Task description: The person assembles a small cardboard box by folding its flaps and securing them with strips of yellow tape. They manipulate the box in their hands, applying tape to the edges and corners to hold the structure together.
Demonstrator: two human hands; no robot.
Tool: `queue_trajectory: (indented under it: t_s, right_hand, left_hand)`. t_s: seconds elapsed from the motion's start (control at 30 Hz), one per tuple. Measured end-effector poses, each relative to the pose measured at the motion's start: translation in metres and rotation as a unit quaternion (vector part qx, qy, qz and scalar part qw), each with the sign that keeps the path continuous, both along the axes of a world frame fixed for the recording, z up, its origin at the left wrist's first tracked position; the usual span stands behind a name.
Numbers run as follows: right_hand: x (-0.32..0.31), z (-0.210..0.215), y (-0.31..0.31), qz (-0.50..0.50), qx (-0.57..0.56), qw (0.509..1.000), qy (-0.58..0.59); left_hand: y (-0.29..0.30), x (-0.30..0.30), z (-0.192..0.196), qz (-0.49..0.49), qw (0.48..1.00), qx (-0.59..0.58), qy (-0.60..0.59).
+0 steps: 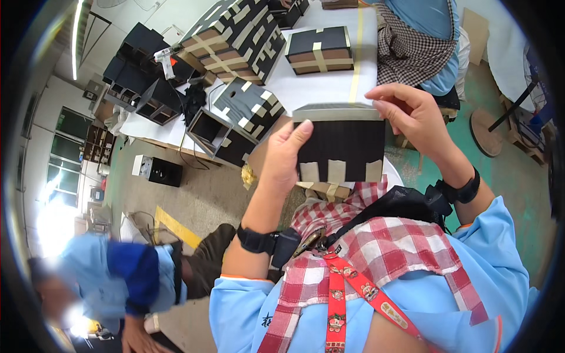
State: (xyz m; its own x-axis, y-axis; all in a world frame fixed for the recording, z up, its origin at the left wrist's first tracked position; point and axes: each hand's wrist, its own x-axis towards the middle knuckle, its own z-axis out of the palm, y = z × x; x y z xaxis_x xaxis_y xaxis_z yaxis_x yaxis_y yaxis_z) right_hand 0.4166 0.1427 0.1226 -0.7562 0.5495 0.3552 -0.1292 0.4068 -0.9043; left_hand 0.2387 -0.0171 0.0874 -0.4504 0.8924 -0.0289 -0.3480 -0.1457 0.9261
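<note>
I hold a black box (344, 147) with beige tape strips along its lower edge up in front of my chest. My left hand (283, 154) grips its left side, thumb pressed on the black face. My right hand (412, 115) holds the top right corner, fingers curled over the grey top edge. Both wrists wear black bands.
The white table (329, 85) beyond carries several taped black and brown boxes (321, 50), open black box shells (209, 128) and a glue gun (166, 59). A person in blue (123, 282) crouches on the floor at lower left. Another person in a checked cloth (412, 44) sits at top right.
</note>
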Motion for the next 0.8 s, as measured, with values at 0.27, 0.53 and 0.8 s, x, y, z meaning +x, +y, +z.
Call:
queue_trajectory:
  t_s: [0.27, 0.53, 0.8]
  right_hand:
    - [-0.054, 0.022, 0.000, 0.076, 0.270, 0.960, 0.014]
    - [-0.127, 0.005, -0.010, 0.179, 0.392, 0.900, -0.063]
    - [-0.173, 0.000, -0.017, 0.261, 0.391, 0.877, -0.098]
  left_hand:
    - [0.001, 0.019, 0.004, 0.044, 0.994, -0.053, -0.090]
    - [-0.014, -0.002, -0.005, 0.018, 0.992, -0.085, -0.088]
    - [-0.019, -0.018, -0.014, 0.054, 0.990, -0.063, -0.114]
